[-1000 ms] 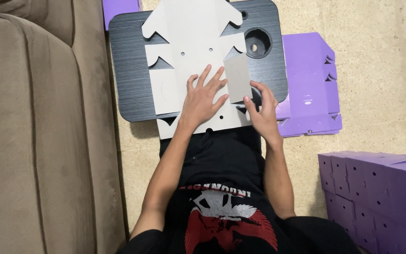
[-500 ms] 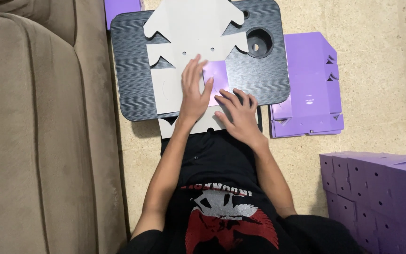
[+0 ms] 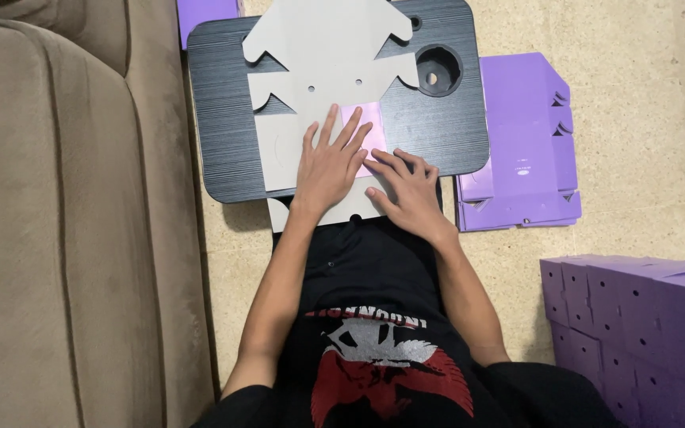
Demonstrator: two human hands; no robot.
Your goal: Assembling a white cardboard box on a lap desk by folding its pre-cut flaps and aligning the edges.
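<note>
A flat grey cardboard box blank point(image 3: 319, 71) lies on a black lap tray point(image 3: 216, 119). One side flap point(image 3: 366, 119) is folded inward, showing its purple face. My left hand point(image 3: 328, 162) presses flat on the blank, fingers spread, fingertips at the folded flap's left edge. My right hand point(image 3: 402, 186) lies palm down just right of it, fingers pushing on the flap's lower edge. Neither hand grips anything.
A beige sofa point(image 3: 65, 222) fills the left side. Flat purple box blanks point(image 3: 521, 143) lie on the tan floor to the right of the tray. Several assembled purple boxes point(image 3: 636, 317) are stacked at lower right. The tray has a round cup hole point(image 3: 438, 71).
The right-hand flap was standing up grey a second ago; it is now folded down flat with purple showing. My right hand moved left onto it.
</note>
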